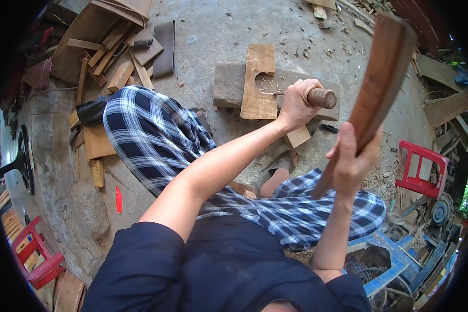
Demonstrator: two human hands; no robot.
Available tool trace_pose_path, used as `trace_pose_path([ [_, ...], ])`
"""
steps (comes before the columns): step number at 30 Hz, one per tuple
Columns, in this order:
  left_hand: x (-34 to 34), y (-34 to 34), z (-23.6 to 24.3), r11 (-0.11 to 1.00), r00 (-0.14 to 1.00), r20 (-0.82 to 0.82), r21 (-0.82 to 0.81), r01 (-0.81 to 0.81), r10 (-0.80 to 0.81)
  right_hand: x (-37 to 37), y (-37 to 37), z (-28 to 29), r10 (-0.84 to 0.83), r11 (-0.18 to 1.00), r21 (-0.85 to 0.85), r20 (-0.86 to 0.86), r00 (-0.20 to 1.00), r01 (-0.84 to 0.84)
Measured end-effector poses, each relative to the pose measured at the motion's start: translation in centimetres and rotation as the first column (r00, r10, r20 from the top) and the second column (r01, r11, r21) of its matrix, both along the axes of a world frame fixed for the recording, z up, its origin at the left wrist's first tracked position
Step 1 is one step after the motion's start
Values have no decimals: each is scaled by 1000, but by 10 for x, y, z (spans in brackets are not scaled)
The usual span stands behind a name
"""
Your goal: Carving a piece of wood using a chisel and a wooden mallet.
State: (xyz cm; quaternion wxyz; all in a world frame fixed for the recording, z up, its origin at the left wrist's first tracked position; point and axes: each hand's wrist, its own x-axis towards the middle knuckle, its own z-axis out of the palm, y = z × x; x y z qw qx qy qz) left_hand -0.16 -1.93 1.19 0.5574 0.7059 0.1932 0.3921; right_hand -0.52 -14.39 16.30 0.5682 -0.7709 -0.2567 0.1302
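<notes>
My left hand is closed around the round wooden handle of a chisel. Its thin blade points left, with the tip at the edge of a rounded notch in a light brown board. That board lies across a thick, weathered wooden block, and wood chips sit in the notch. In my right hand, a long, reddish-brown wooden mallet is gripped by its narrow end. Its broad head is raised to the right of the chisel handle, apart from it.
A heap of wood offcuts lies at the far left on the concrete floor. A red plastic stool stands at the right, another red stool at the lower left. Beside my right knee is a blue metal frame.
</notes>
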Motion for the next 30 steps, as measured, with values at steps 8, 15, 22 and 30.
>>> trace_pose_path([
  [8, -3, -2, -7, 998, 998, -35, 21, 59, -59, -3, -11, -9, 36, 997, -73, -49, 998, -40],
  [15, -1, 5, -12, 997, 997, 15, 12, 76, -76, 10, -13, -47, 89, 955, -292, 94, 992, -58],
  [22, -3, 4, -5, 990, 989, -32, 24, 143, -142, -4, -16, -36, -52, 996, -64, 120, 991, 60],
  [30, 5, 26, -21, 957, 978, 54, -202, 208, -201, -5, -14, -42, 25, 980, -192, -150, 988, -54],
])
